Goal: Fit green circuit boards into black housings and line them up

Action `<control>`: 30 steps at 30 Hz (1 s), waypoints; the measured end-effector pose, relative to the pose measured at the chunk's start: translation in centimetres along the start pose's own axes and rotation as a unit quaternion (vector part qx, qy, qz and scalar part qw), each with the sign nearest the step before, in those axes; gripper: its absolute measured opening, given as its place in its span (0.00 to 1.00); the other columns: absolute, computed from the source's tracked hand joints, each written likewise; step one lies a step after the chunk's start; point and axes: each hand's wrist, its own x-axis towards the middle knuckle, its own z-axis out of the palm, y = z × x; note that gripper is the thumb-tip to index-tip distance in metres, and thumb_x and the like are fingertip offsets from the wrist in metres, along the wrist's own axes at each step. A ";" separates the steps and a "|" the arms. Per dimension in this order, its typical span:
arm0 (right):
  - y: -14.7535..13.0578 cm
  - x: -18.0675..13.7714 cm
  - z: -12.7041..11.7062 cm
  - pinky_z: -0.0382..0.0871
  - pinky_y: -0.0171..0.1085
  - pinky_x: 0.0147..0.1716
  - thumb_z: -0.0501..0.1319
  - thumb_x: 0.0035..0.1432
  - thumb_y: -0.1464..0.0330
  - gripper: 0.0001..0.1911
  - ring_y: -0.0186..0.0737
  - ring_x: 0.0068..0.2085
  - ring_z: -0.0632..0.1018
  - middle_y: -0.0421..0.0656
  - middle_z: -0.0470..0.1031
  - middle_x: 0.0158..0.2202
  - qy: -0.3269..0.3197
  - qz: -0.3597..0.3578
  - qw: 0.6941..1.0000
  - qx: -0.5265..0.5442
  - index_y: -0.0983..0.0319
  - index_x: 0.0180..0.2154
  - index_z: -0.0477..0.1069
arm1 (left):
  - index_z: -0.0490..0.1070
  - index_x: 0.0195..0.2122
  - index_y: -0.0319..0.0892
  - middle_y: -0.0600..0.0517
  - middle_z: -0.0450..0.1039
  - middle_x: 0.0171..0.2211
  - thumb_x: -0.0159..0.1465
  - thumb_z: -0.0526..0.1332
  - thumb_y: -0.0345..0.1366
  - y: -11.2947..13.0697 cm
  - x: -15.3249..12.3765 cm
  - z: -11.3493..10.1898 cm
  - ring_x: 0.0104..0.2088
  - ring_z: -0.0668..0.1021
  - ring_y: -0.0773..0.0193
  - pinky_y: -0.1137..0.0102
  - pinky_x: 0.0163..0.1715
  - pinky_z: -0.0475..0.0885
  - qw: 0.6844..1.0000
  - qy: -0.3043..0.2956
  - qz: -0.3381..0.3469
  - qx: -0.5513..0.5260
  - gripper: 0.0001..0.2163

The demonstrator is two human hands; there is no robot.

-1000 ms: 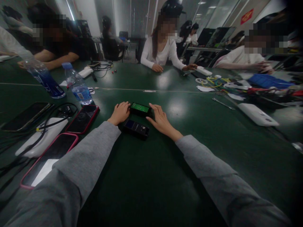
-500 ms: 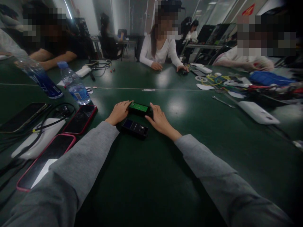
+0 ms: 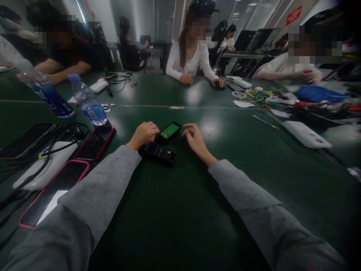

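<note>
A small black case with a green circuit board (image 3: 169, 131) inside lies on the green table (image 3: 180, 210), turned at an angle. My left hand (image 3: 143, 134) is curled around its near left end and grips it. My right hand (image 3: 194, 137) hovers just right of it, fingers bent and slightly apart, holding nothing. A second black case part (image 3: 160, 153) lies flat between my wrists, close to my left hand.
At the left lie phones in red cases (image 3: 96, 142), a white device with cables (image 3: 47, 163) and two water bottles (image 3: 87, 101). A white device (image 3: 307, 134), a metal tool (image 3: 265, 121) and wires clutter the right. Other people sit across the table.
The case with the green board has been turned from lying crosswise to an angle. My right hand has come off its right end and drawn back; my left hand still holds it.
</note>
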 end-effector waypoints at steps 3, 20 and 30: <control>-1.1 -0.3 -0.2 0.72 0.54 0.52 0.54 0.69 0.56 0.18 0.50 0.46 0.80 0.46 0.79 0.42 -0.052 -0.002 0.998 0.037 0.57 0.55 0.65 | 0.80 0.43 0.45 0.47 0.81 0.44 0.68 0.54 0.26 1.1 0.1 -0.9 0.44 0.78 0.57 0.63 0.41 0.70 0.999 0.002 0.034 -0.001 0.15; -1.8 0.0 -1.0 0.65 0.59 0.63 0.68 0.59 0.55 0.32 0.54 0.62 0.71 0.49 0.70 0.62 -0.197 -0.080 0.977 0.027 0.54 0.62 0.65 | 0.63 0.67 0.47 0.47 0.68 0.66 0.75 0.48 0.39 1.6 0.5 -0.8 0.64 0.71 0.56 0.57 0.61 0.67 0.982 0.038 -0.083 -0.163 0.21; 0.3 0.4 -0.8 0.73 0.54 0.52 0.55 0.66 0.60 0.16 0.50 0.50 0.76 0.51 0.75 0.48 0.135 0.040 0.989 -0.036 0.58 0.52 0.68 | 0.72 0.58 0.48 0.49 0.79 0.54 0.75 0.52 0.45 0.7 0.5 -0.3 0.51 0.81 0.58 0.61 0.51 0.75 0.938 0.020 -0.158 -0.310 0.17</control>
